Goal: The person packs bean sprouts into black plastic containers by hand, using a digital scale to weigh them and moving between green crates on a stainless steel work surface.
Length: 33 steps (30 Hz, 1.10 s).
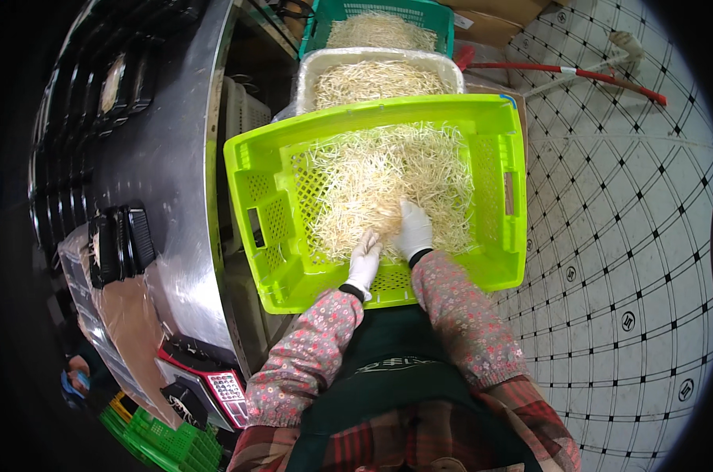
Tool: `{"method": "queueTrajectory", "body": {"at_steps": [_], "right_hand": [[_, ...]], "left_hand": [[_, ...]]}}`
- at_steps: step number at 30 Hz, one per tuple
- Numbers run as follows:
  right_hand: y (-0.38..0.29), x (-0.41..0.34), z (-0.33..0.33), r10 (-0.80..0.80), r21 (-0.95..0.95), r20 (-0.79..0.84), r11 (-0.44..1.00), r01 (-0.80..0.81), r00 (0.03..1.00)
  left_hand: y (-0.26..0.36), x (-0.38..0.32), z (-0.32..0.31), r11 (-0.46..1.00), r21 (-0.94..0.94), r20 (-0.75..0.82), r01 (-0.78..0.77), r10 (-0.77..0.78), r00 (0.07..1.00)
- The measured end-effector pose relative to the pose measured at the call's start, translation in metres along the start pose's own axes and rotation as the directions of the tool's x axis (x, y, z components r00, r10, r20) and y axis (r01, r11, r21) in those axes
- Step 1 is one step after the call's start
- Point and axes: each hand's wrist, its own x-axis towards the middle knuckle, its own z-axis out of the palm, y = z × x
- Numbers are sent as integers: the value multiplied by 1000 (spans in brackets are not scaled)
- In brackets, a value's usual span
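A lime-green plastic crate stands before me with a loose bed of bean sprouts in it. Both my hands wear white gloves. My right hand reaches into the sprouts near the crate's near side, its fingers curled around a small, blurred bunch. To its left, my left hand rests at the near edge of the sprouts with fingers extended; nothing shows in its grasp. Its fingertips point towards the bunch at my right hand. The sprouts partly hide the right fingertips.
Behind the crate are a white tub and a teal crate, both holding sprouts. A steel table on the left bears black plastic trays and a red scale. A person is at lower left. A red-handled tool lies right.
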Motion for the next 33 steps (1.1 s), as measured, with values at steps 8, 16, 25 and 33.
{"method": "queueTrajectory", "body": {"at_steps": [8, 16, 25, 33], "right_hand": [[-7, -1, -78, -96, 798, 184, 595, -92, 978], [29, 16, -66, -194, 691, 306, 719, -77, 932], [17, 38, -33, -178, 340, 330, 938, 59, 927], [-69, 43, -53, -293, 418, 364, 900, 126, 884]], "left_hand": [[25, -91, -70, 969, -211, -20, -128, 126, 992], [44, -195, -90, 946, -144, -141, -290, 271, 952], [-57, -373, -246, 905, 376, -907, -197, 317, -276], [-207, -540, -387, 864, -430, -715, 261, -149, -683]]}}
